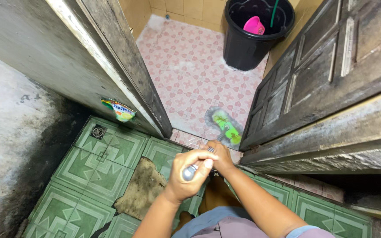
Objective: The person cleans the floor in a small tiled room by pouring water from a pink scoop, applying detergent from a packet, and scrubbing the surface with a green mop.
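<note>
My left hand (pixel 190 176) and right hand (pixel 220 156) both grip tight the metal handle (pixel 189 172) of my green, foam-ringed floor brush (pixel 225 125).

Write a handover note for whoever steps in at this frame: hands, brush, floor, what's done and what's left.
Left hand: shut on the top end of the brush handle.
Right hand: gripping the same handle just below.
Green brush head: on the pink tiled floor just inside the doorway, in a soapy patch.
Black bucket with a pink scoop stands at the far wall.
Done: foam shows near the threshold only.
Left: the remaining pink tiles look unscrubbed.
</note>
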